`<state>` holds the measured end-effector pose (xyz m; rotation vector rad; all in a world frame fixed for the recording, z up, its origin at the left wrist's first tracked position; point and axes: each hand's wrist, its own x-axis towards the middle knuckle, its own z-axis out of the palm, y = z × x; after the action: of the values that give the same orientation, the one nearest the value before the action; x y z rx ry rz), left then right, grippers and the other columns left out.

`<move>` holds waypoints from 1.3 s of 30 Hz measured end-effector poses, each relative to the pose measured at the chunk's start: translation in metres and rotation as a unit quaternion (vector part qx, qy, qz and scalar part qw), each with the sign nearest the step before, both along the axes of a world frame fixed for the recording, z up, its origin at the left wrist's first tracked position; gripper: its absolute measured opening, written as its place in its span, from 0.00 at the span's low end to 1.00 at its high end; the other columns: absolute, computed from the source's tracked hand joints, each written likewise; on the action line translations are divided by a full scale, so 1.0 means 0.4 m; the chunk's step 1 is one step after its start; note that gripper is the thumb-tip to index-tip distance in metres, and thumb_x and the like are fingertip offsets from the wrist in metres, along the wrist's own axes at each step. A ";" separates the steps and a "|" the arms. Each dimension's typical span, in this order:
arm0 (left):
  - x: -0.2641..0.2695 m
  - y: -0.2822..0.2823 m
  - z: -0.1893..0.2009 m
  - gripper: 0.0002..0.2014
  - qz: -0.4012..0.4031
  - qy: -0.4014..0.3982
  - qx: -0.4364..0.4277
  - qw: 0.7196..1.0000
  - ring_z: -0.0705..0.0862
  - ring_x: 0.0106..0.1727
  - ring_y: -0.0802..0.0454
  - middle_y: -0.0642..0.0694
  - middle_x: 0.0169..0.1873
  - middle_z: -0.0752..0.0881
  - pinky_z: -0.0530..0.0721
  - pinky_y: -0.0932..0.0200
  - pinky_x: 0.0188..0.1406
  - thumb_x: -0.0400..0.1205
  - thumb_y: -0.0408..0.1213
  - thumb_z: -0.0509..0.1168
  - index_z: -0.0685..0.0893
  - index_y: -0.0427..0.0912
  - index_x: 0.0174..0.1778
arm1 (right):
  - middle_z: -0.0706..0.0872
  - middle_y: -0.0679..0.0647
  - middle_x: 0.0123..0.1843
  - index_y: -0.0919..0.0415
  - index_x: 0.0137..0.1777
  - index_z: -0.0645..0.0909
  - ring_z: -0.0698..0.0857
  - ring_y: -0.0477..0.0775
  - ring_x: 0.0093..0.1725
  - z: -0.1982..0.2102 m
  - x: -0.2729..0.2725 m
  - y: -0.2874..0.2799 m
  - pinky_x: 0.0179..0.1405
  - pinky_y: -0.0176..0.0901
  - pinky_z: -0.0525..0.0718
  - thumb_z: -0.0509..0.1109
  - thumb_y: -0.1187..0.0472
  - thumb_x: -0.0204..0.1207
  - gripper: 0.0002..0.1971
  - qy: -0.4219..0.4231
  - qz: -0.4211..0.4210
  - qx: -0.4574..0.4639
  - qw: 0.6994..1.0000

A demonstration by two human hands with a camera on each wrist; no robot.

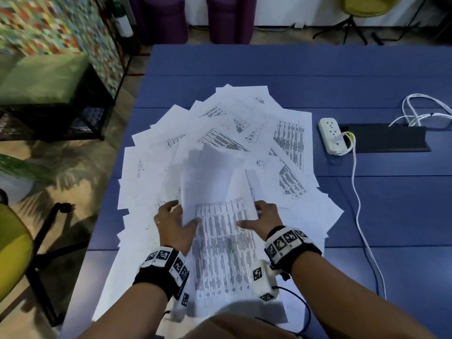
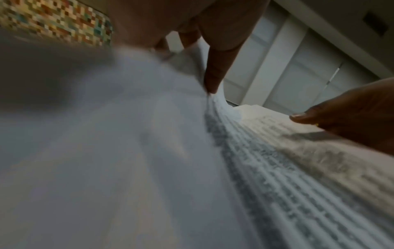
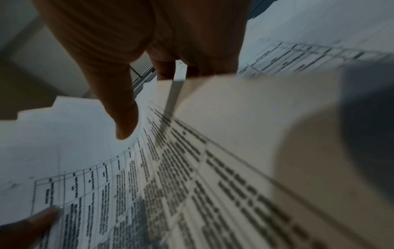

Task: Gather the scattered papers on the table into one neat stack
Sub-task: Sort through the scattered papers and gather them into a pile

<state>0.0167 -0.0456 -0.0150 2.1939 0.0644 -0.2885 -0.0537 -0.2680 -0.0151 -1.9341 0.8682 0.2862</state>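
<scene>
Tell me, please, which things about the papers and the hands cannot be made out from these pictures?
- Printed text on the sheet both hands hold: motion blur in all three views.
- Number of papers in the spread: overlaps hide them, head view.
- Left hand fingertips: behind the sheet's edge, head view; blurred in the left wrist view.
- Right hand fingers: partly under the sheet.
- Near table edge: covered by forearms and paper.

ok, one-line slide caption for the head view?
Both hands, left hand and right hand, lift a small sheaf of printed sheets off scattered papers on a blue table.
</scene>
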 end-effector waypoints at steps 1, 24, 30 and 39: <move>0.003 0.007 -0.006 0.27 0.001 0.005 -0.004 1.000 0.68 0.71 0.49 0.43 0.67 0.72 0.68 0.63 0.69 0.75 0.36 0.77 0.78 0.35 0.68 | 0.76 0.53 0.61 0.56 0.62 0.77 0.80 0.53 0.58 0.004 -0.001 0.000 0.64 0.49 0.80 0.86 0.50 0.57 0.34 -0.011 0.009 0.014 1.000; 0.075 0.123 -0.051 0.26 0.117 0.110 -0.140 0.977 0.85 0.56 0.40 0.36 0.57 0.86 0.81 0.48 0.58 0.74 0.24 0.76 0.76 0.33 0.67 | 0.80 0.56 0.59 0.53 0.62 0.78 0.79 0.58 0.64 0.004 0.107 -0.141 0.62 0.48 0.80 0.79 0.54 0.67 0.24 0.036 -0.017 -0.151 0.988; 0.100 0.182 -0.043 0.26 0.140 0.083 -0.137 0.977 0.85 0.57 0.40 0.33 0.59 0.85 0.79 0.50 0.59 0.76 0.22 0.73 0.76 0.33 0.70 | 0.68 0.53 0.67 0.49 0.69 0.66 0.67 0.60 0.70 0.060 0.000 -0.151 0.59 0.65 0.78 0.81 0.31 0.48 0.50 0.174 0.128 -0.285 0.934; 0.057 0.184 0.018 0.21 0.170 0.076 -0.106 0.977 0.82 0.58 0.42 0.26 0.63 0.82 0.74 0.55 0.55 0.79 0.21 0.69 0.75 0.27 0.69 | 0.70 0.53 0.64 0.53 0.67 0.71 0.68 0.57 0.67 0.046 -0.040 -0.112 0.62 0.57 0.76 0.78 0.30 0.53 0.45 0.164 0.223 -0.287 0.917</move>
<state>0.0396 0.0281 -0.0076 1.9061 0.4678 -0.2544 -0.0696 -0.3126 0.0034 -2.6909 0.7619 0.7052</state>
